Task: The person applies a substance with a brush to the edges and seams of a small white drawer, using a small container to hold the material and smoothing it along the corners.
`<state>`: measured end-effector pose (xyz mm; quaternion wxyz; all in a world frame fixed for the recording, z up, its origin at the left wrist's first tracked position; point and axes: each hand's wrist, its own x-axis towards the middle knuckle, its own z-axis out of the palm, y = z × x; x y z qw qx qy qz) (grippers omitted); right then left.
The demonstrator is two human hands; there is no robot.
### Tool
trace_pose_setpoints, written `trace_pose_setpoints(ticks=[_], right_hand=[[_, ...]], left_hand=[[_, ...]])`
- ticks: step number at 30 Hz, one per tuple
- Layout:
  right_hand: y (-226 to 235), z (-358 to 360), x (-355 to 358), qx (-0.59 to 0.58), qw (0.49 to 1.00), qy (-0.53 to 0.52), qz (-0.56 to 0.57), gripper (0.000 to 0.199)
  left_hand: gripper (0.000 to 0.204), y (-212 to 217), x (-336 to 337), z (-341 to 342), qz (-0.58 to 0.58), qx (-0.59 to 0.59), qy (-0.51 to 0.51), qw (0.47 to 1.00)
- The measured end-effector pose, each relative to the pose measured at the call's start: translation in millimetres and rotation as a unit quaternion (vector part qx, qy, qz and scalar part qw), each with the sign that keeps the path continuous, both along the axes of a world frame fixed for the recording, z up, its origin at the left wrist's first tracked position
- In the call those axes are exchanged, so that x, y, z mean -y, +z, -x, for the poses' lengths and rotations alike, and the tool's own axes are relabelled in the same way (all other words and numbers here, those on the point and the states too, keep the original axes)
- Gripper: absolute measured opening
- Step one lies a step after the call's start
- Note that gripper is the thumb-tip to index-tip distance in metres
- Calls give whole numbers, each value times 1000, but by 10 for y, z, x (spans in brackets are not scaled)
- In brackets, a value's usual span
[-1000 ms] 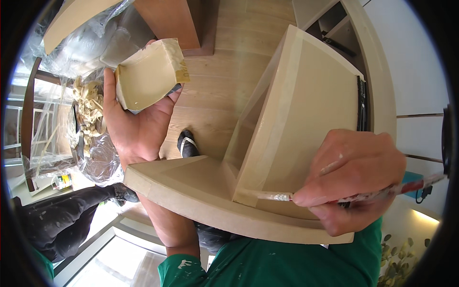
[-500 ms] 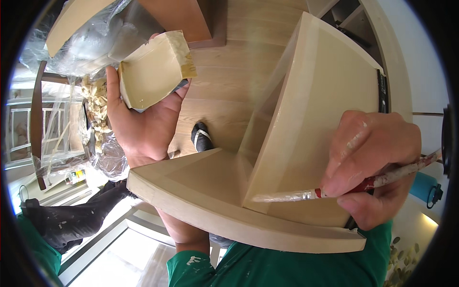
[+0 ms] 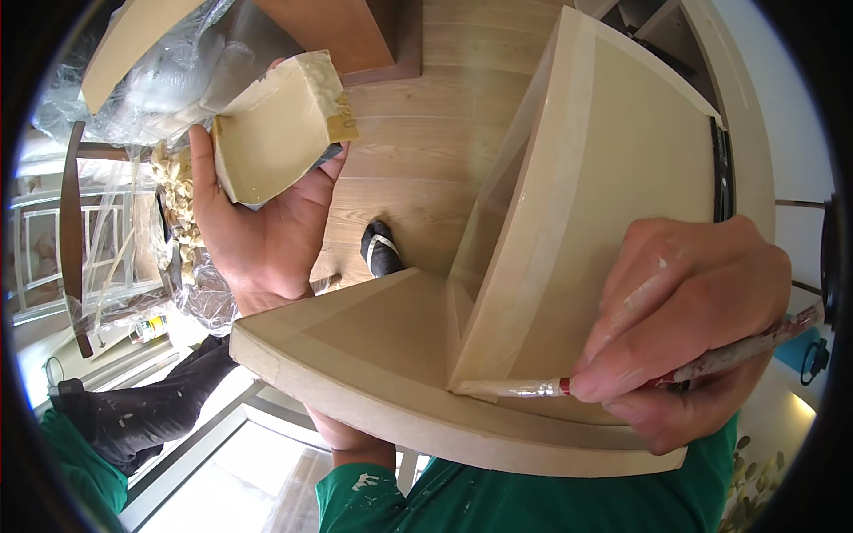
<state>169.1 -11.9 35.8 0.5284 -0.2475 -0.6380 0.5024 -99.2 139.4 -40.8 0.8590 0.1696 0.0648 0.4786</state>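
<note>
My right hand [image 3: 689, 329] is closed around a thin paintbrush [image 3: 533, 387] with a paint-spattered handle. The brush tip touches the cream-painted wooden drawer front [image 3: 355, 342] at the corner where an upright panel edge [image 3: 506, 213] meets it. On the palm of my left hand [image 3: 267, 235] rests a small cut-down carton [image 3: 275, 129] of cream paint, with the thumb and fingers round its sides. My left forearm passes behind the lower cream panel. Dried paint marks the right hand.
Clear plastic sheeting [image 3: 169, 84] and a brown wooden chair [image 3: 75, 231] are at the left. A brown cabinet [image 3: 329, 35] stands on the wooden floor [image 3: 391, 147]. A blue bottle [image 3: 800, 351] is at the right, and a socked foot [image 3: 380, 249] shows below.
My right hand has moved slightly down and left, bringing the brush tip to the corner of the panels. The left hand still holds the carton, which has shifted slightly left in view.
</note>
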Motion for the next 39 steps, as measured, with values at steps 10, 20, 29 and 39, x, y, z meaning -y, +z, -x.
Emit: trace_pose_setpoints(ticks=[10, 20, 29, 39], right_hand=[[1, -25, 81, 69, 994, -59, -53, 23], [104, 6, 115, 114, 989, -75, -62, 27], [152, 51, 112, 129, 984, -100, -71, 30], [180, -3, 91, 143, 982, -85, -91, 28]], left_hand=[[57, 3, 6, -11, 9, 5, 6, 1000], [60, 2, -9, 4, 12, -11, 8, 1000], [57, 2, 7, -5, 16, 27, -1, 999], [55, 15, 15, -11, 24, 30, -3, 999]])
